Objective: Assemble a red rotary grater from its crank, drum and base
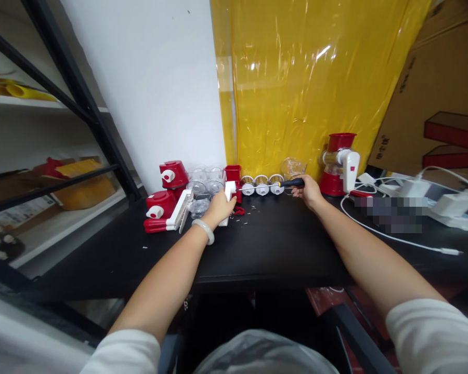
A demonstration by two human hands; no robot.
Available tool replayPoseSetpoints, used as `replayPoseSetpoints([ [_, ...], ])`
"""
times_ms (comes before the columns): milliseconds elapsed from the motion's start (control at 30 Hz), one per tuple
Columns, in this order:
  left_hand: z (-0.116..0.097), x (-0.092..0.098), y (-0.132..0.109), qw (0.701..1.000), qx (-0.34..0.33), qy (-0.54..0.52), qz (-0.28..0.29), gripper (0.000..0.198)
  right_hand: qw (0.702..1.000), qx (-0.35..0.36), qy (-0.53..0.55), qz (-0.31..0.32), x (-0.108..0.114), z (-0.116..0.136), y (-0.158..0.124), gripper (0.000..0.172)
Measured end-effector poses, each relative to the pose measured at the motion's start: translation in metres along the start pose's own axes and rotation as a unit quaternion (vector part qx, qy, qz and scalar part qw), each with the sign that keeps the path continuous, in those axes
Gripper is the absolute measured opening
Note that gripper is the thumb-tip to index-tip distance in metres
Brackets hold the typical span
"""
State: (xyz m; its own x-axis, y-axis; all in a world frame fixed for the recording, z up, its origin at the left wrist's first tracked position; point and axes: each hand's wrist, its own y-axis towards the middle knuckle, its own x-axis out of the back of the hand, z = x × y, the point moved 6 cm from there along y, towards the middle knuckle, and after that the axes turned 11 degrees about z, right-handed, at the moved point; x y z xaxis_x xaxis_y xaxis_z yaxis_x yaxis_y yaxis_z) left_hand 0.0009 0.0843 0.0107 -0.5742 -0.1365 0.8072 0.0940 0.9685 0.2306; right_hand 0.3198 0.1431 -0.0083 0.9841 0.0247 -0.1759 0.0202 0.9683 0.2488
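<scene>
My left hand, with a pale bangle on the wrist, is closed around a white plastic crank handle. My right hand grips the black handle of a screwdriver. Its long thin shaft points left, and the tip reaches the white part, though I cannot tell whether it sits in a screw. Just behind my left hand stands a red plastic piece. Several small screws lie scattered on the black table below, beside a small red part.
Several drum grater cylinders line the back of the black table. Red housings and white-and-red cranks sit left, near clear plastic parts. An assembled rotary grater stands right, beside white cables and chargers.
</scene>
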Motion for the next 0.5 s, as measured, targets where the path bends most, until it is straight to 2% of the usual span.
replayPoseSetpoints([
  [167, 0.000, 0.001, 0.000, 1.000, 0.006, 0.000, -0.007, 0.028, 1.000, 0.008, -0.014, 0.008, 0.001, -0.005, 0.003, 0.021],
  [300, -0.001, 0.001, -0.001, 1.000, 0.002, -0.001, -0.007, 0.030, 1.000, 0.019, -0.020, -0.011, 0.006, -0.010, 0.007, 0.032],
  [500, -0.002, -0.001, -0.002, 1.000, 0.000, -0.008, 0.005, 0.029, 0.990, -0.003, -0.138, -0.040, 0.017, -0.011, 0.008, 0.047],
])
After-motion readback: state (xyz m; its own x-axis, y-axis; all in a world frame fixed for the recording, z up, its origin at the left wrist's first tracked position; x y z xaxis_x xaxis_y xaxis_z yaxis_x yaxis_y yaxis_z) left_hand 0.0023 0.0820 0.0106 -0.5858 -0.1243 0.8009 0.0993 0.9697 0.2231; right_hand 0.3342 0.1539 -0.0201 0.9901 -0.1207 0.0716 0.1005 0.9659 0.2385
